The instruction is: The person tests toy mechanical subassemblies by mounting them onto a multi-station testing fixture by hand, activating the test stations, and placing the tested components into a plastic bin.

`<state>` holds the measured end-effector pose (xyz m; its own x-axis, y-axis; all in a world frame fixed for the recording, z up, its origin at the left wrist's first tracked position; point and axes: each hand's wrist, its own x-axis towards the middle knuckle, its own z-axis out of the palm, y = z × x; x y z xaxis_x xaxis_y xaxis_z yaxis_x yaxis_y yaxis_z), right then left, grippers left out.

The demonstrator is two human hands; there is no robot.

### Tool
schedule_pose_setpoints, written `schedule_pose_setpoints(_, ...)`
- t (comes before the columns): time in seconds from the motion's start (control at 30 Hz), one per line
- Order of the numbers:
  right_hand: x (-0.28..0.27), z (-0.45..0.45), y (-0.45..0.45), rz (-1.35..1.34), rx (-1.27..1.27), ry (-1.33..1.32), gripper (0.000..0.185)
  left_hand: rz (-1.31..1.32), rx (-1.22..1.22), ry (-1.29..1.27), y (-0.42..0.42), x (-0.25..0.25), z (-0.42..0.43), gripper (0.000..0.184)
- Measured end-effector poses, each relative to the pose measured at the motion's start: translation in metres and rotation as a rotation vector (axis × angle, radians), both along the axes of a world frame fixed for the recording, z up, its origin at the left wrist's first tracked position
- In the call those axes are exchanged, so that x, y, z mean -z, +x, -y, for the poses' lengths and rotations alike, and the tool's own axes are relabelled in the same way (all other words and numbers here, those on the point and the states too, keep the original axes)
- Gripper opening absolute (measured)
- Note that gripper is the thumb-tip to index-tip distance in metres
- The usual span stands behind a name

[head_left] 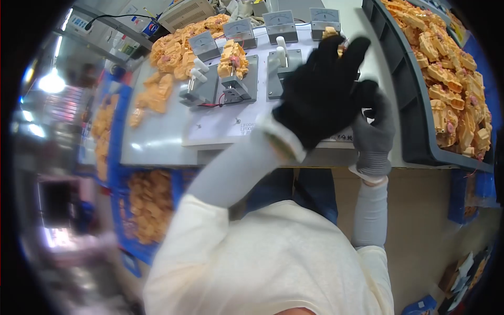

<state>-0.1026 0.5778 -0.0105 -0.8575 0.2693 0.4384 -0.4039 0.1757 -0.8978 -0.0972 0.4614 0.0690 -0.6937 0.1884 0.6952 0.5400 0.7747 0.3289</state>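
Observation:
My left hand [323, 97], in a black glove, is raised over the right-hand test fixtures with its fingers stretched and apart. Just beside it, my right hand [373, 131] wears a grey glove with dark fingertips, curled in against the edge of the left one. Whatever those curled fingers grip, if anything, is hidden. Behind my left hand an orange plastic part [329, 32] peeks out, mostly covered. Another orange part [232, 60] is seated on a grey fixture [247, 79] with a metal rod. A fixture with white-tipped handles [282, 50] stands left of my fingers.
Several analog meters [280, 26] line the back of the white board. Orange parts are heaped on the table [173, 52] at the left. A grey bin [415, 115] full of them borders the right side. Blue crates [123, 210] stand below left.

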Motion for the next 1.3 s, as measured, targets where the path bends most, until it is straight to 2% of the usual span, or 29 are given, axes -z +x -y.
schedule_pose_setpoints(0.07, 0.024, -0.020, -0.005, 0.008, -0.295, 0.159, 0.033, 0.075, 0.249, -0.043, 0.035, 0.009, 0.012, 0.051)
schedule_pose_setpoints(0.1, 0.017, -0.024, -0.007, -0.174, -0.327, 0.304, 0.035, 0.125, 0.333, -0.116, 0.048, 0.015, 0.019, 0.047)
schedule_pose_setpoints(0.13, 0.016, -0.025, -0.008, -0.169, -0.322, 0.308, 0.035, 0.168, 0.421, -0.189, 0.057, 0.022, 0.027, 0.043)
schedule_pose_setpoints(0.2, 0.011, -0.023, -0.008, 0.132, -0.421, 0.225, 0.038, 0.051, 0.485, -0.197, 0.069, 0.041, 0.043, 0.038)
schedule_pose_setpoints(0.23, 0.007, -0.022, -0.009, 0.117, -0.408, 0.204, 0.035, 0.049, 0.490, -0.196, 0.075, 0.042, 0.048, 0.038)
schedule_pose_setpoints(0.3, 0.007, -0.017, -0.008, 0.135, -0.365, 0.187, 0.035, 0.145, 0.337, -0.119, 0.089, 0.043, 0.055, 0.037)
schedule_pose_setpoints(0.37, 0.011, -0.015, -0.009, 0.150, -0.332, 0.172, 0.034, 0.124, 0.297, -0.095, 0.097, 0.054, 0.061, 0.038)
schedule_pose_setpoints(0.47, 0.016, -0.018, -0.011, 0.028, -0.337, 0.259, 0.035, 0.136, 0.267, -0.051, 0.107, 0.057, 0.062, 0.038)
schedule_pose_setpoints(0.53, 0.013, -0.021, -0.006, 0.062, -0.415, 0.115, 0.035, 0.159, 0.276, -0.030, 0.112, 0.057, 0.066, 0.037)
schedule_pose_setpoints(0.6, 0.024, -0.025, -0.006, -0.086, -0.220, 0.112, 0.032, 0.124, 0.272, -0.067, 0.119, 0.061, 0.072, 0.035)
schedule_pose_setpoints(0.67, 0.030, -0.025, 0.003, 0.052, -0.146, -0.273, 0.024, 0.148, 0.220, -0.053, 0.126, 0.060, 0.086, 0.033)
schedule_pose_setpoints(0.73, 0.037, -0.033, 0.007, 0.186, -0.046, -0.281, 0.023, 0.186, 0.154, -0.038, 0.136, 0.064, 0.103, 0.032)
schedule_pose_setpoints(0.8, 0.056, -0.035, 0.005, 0.212, -0.082, -0.328, 0.025, 0.103, -0.049, -0.007, 0.140, 0.069, 0.122, 0.023)
schedule_pose_setpoints(0.93, 0.067, -0.037, -0.001, 0.234, -0.113, -0.447, 0.029, -0.003, -0.245, 0.100, 0.136, 0.063, 0.151, 0.022)
schedule_pose_setpoints(1.0, 0.067, -0.036, -0.003, 0.250, -0.108, -0.425, 0.030, 0.190, -0.389, 0.247, 0.128, 0.056, 0.158, 0.023)
schedule_pose_setpoints(1.07, 0.066, -0.035, -0.002, 0.246, -0.086, -0.345, 0.031, 0.235, -0.387, 0.274, 0.113, 0.060, 0.166, 0.025)
schedule_pose_setpoints(1.17, 0.073, -0.037, -0.005, 0.215, -0.069, -0.368, 0.031, 0.214, -0.401, -0.017, 0.088, 0.070, 0.165, 0.021)
schedule_pose_setpoints(1.27, 0.072, -0.038, -0.003, 0.227, -0.057, -0.310, 0.030, 0.235, -0.409, -0.126, 0.077, 0.080, 0.165, 0.014)
schedule_pose_setpoints(1.3, 0.072, -0.037, -0.003, 0.219, -0.061, -0.310, 0.030, 0.215, -0.382, -0.093, 0.077, 0.078, 0.164, 0.009)
